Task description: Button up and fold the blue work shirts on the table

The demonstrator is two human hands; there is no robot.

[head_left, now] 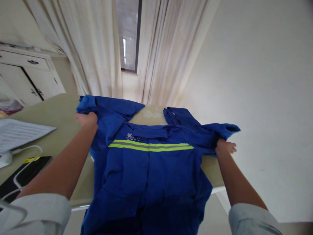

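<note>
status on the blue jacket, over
Left hand and right hand each grip a side of the blue cloth work jacket with yellow reflective stripe. Spread on beige table, hem over near edge. White papers, black phone apart at left.

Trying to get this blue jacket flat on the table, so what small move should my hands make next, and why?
Probably slide it away from you. Your left hand and right hand each grip a bunched sleeve, but the blue jacket has its lower half hanging over the near edge of the table, so only the chest lies supported.
</note>
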